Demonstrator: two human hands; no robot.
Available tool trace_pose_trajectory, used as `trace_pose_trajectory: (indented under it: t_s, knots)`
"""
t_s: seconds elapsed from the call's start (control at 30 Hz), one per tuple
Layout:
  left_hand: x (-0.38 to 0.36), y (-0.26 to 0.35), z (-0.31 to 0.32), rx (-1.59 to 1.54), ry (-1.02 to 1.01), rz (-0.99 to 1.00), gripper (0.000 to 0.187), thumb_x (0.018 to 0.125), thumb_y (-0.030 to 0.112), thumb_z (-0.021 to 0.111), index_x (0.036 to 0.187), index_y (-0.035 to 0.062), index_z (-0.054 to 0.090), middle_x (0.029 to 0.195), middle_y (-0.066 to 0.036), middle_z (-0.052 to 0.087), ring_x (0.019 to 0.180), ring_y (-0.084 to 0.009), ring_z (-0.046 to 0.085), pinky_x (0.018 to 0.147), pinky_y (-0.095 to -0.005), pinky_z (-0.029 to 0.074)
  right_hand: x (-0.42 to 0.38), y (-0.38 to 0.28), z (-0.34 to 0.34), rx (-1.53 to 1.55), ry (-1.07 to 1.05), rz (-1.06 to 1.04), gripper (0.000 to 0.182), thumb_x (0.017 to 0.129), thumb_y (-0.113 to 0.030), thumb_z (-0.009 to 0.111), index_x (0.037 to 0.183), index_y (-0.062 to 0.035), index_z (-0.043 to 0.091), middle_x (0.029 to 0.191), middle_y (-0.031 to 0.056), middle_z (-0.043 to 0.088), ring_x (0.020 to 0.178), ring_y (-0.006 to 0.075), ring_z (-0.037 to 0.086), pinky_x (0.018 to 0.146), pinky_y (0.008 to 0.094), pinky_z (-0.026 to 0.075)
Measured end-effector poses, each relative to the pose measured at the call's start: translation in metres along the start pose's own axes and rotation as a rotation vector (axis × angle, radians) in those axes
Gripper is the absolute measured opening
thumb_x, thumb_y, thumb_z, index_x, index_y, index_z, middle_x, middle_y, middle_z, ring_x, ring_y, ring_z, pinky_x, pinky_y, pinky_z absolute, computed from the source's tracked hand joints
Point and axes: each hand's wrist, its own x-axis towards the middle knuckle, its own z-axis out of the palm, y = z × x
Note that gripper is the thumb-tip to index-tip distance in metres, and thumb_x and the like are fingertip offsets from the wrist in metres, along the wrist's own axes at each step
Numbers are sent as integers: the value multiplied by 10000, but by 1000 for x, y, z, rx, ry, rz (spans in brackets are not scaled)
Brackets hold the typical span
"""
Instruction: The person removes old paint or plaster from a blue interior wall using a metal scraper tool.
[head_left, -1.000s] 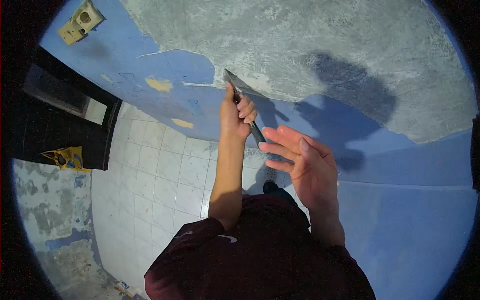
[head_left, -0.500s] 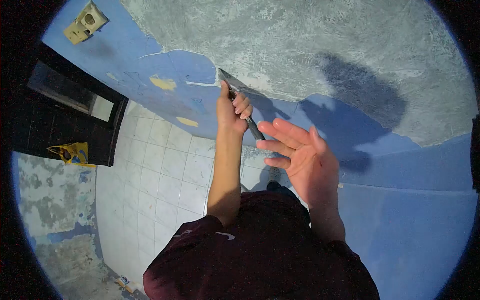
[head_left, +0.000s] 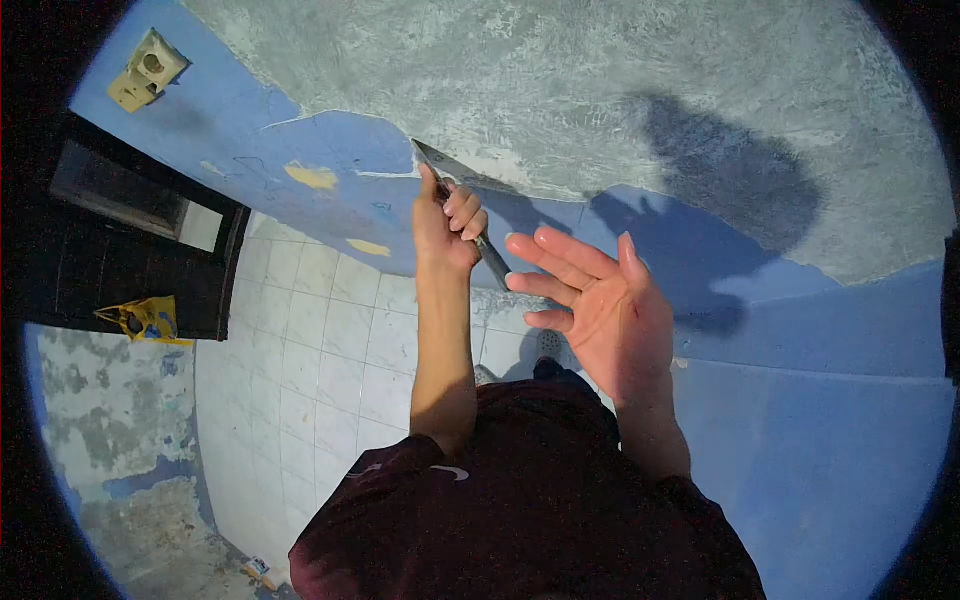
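My left hand (head_left: 446, 222) is wrapped round the dark handle of a scraper (head_left: 492, 262), thumb up along it toward the blade. The blade's tip meets the wall where the blue paint (head_left: 350, 140) borders the bare grey plaster (head_left: 480, 80). A thin, pale lifted paint edge runs left from there. My right hand (head_left: 622, 325) is held palm up beside the handle's lower end, fingers spread and nothing in it. A small reddish mark shows on its palm.
A cream wall socket (head_left: 150, 68) hangs at upper left. Below it are a dark door (head_left: 75, 265) and a yellow plastic bag (head_left: 150, 318). White floor tiles (head_left: 300, 345) lie beneath me. Patchy, peeling wall (head_left: 115, 390) stands at lower left.
The view has shifted slightly, so the wall and socket sit further left and a little lower. My left hand and the scraper appear further left too, with the tip still at the paint border.
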Motion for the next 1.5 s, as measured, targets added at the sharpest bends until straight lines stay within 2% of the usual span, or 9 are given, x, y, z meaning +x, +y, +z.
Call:
trace_pose_trajectory:
  t_s: [0.27,0.53,0.63,0.73,0.77,0.8,0.83,0.87,1.5]
  knots:
    - [-1,5,-2,-33,5,-65,458,982,508,400,720,133,411,492,49,272,366,-78,227,314,-236,164,4,22,-23,-28,56,74,645,989,-496,299,1321,31,467,1347,210,507,1163,299,556,917,387,467]
    - [-2,2,6,-24,11,14,451,990,496,388,741,121,428,489,50,275,354,-76,239,305,-244,184,10,91,-121,-355,272,-25,179,894,-96,628,958,69,660,940,186,682,834,249,679,746,375,566]
    - [-6,-7,16,-2,78,26,486,968,565,378,727,143,379,497,46,263,370,-86,238,327,-251,182,-2,151,-217,-775,478,16,115,822,-41,708,859,64,680,827,135,691,724,218,671,687,374,569]
    - [-8,-5,14,-26,-4,-35,497,968,566,378,719,136,376,505,42,265,375,-88,238,329,-252,179,-70,285,-449,-465,502,-74,324,938,-314,575,870,-17,684,830,100,676,733,221,638,720,355,530]
    - [-4,1,9,-3,23,-2,508,968,565,380,706,130,372,506,43,262,377,-88,237,333,-253,178,-86,251,-411,-1217,385,388,376,955,-400,498,1002,-61,652,1018,109,650,880,222,604,821,389,479]
    - [-5,2,11,-12,23,16,508,968,565,380,706,130,372,506,43,262,377,-88,237,333,-253,178,-119,307,-469,-1577,620,-81,213,765,-169,652,649,2,702,597,82,665,595,159,643,582,337,507]
    - [-6,0,16,1,78,17,513,966,566,384,700,128,372,504,44,261,376,-88,234,332,-254,177,-159,326,-538,-1141,708,428,197,765,-170,624,671,-27,721,595,83,664,578,172,638,579,357,497]
    - [-7,-4,19,14,137,16,517,965,567,387,695,126,372,502,45,260,376,-88,232,332,-255,176,-165,289,-449,-1867,445,372,151,772,-168,644,731,-51,730,648,67,671,625,164,636,622,345,489]
    - [-7,4,20,-140,82,-72,480,971,551,387,719,143,414,475,55,267,352,-79,232,315,-244,176,-164,284,-440,-1362,204,372,312,950,-283,484,1121,-54,607,1070,114,625,970,242,601,840,362,472]
